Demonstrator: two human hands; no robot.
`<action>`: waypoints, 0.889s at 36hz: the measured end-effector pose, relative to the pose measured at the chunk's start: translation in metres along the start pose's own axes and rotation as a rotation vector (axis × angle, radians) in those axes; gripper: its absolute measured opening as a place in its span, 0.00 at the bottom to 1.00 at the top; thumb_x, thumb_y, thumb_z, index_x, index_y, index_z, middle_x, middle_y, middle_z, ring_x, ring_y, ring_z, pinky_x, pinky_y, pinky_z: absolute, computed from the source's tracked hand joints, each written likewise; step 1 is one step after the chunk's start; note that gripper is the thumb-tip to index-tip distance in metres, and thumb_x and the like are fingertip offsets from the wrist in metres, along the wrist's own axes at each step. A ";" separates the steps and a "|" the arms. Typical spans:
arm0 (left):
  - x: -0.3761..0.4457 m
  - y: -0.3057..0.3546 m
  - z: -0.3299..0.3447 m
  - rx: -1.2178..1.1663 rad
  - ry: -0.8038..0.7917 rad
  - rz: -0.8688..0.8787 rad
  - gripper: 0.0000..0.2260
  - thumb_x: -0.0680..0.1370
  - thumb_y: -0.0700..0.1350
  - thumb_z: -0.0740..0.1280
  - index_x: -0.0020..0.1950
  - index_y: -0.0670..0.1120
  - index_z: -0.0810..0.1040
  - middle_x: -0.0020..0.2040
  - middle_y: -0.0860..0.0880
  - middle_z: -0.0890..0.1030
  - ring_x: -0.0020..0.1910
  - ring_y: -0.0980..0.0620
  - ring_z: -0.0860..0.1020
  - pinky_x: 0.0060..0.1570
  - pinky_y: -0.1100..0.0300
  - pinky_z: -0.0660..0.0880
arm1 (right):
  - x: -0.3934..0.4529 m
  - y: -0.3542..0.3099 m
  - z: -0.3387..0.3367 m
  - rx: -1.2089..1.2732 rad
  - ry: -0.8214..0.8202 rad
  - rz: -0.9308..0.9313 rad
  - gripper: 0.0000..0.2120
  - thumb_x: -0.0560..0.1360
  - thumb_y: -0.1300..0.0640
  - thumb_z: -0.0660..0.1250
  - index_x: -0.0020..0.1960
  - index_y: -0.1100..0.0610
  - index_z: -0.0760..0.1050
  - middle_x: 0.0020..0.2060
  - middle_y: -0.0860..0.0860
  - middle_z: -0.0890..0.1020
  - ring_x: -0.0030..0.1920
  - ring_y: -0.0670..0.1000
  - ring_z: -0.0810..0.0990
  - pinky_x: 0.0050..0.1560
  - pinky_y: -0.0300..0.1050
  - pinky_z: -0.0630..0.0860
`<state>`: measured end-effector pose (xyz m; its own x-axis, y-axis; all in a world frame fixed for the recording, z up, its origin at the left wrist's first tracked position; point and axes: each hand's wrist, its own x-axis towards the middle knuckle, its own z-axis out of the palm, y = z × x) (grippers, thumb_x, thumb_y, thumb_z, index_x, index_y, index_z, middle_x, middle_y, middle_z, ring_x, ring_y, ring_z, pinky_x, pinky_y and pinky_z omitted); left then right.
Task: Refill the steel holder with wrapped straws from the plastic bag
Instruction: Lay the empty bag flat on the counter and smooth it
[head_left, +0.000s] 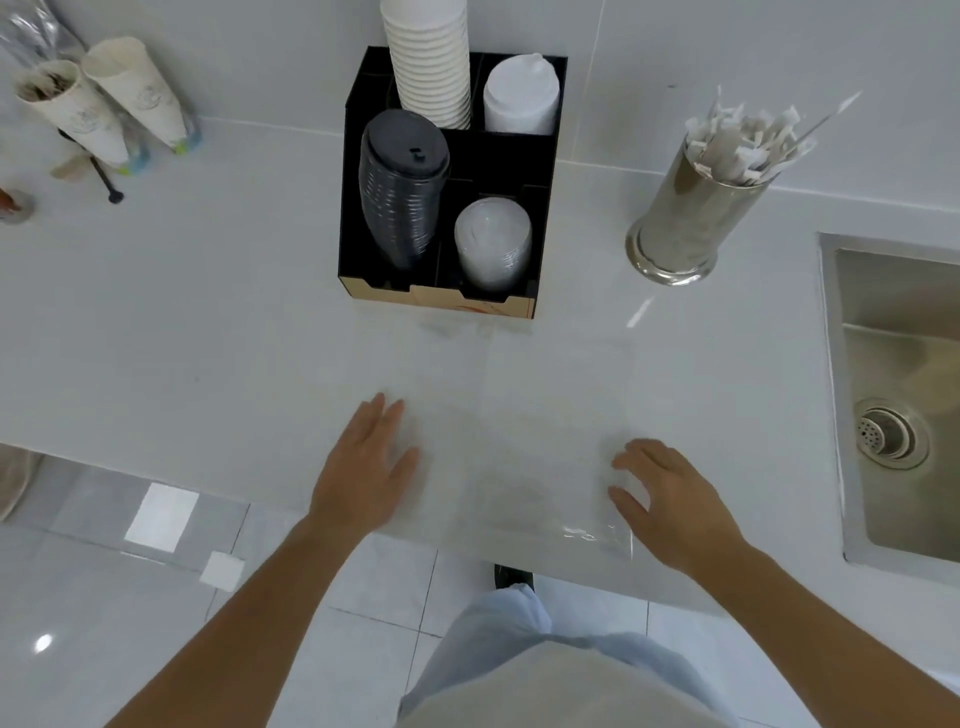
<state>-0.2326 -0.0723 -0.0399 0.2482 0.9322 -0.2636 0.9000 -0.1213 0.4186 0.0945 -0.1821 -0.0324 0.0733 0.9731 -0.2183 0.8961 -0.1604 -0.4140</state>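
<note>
A steel holder (685, 218) stands on the white counter at the back right, with several wrapped straws (748, 143) fanning out of its top. A clear plastic bag (524, 426) lies flat on the counter in front of me and looks empty. My left hand (369, 467) rests flat on the bag's left edge with fingers spread. On the bag's right edge sits my right hand (670, 499), fingers apart and slightly curled. Neither hand holds a straw.
A black organiser (447, 176) with white cups and stacked lids stands behind the bag. Paper cones (104, 104) on a rack sit at the back left. A steel sink (904, 395) lies at the right. The counter's front edge runs just under my hands.
</note>
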 end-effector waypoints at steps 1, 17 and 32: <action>0.002 0.000 0.003 0.032 -0.034 0.036 0.31 0.79 0.61 0.57 0.79 0.50 0.57 0.80 0.49 0.54 0.79 0.49 0.52 0.74 0.56 0.52 | 0.006 0.001 0.002 -0.022 -0.013 -0.044 0.16 0.71 0.56 0.74 0.58 0.57 0.79 0.62 0.55 0.79 0.61 0.58 0.78 0.55 0.49 0.76; 0.019 -0.063 -0.019 0.183 -0.170 0.080 0.43 0.70 0.72 0.46 0.80 0.48 0.49 0.80 0.53 0.48 0.78 0.55 0.47 0.76 0.57 0.46 | 0.029 -0.030 0.031 -0.315 -0.314 -0.218 0.34 0.78 0.34 0.49 0.77 0.53 0.60 0.76 0.53 0.62 0.75 0.54 0.61 0.73 0.46 0.46; 0.022 -0.067 -0.021 0.150 -0.143 0.045 0.45 0.68 0.73 0.47 0.80 0.49 0.50 0.80 0.54 0.48 0.79 0.55 0.48 0.76 0.58 0.47 | 0.039 -0.023 0.023 -0.322 -0.287 -0.201 0.37 0.76 0.31 0.43 0.75 0.48 0.30 0.74 0.45 0.32 0.74 0.44 0.32 0.72 0.43 0.30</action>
<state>-0.2948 -0.0361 -0.0553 0.3279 0.8682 -0.3724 0.9275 -0.2210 0.3014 0.0670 -0.1439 -0.0524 -0.1989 0.8873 -0.4161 0.9736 0.1303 -0.1875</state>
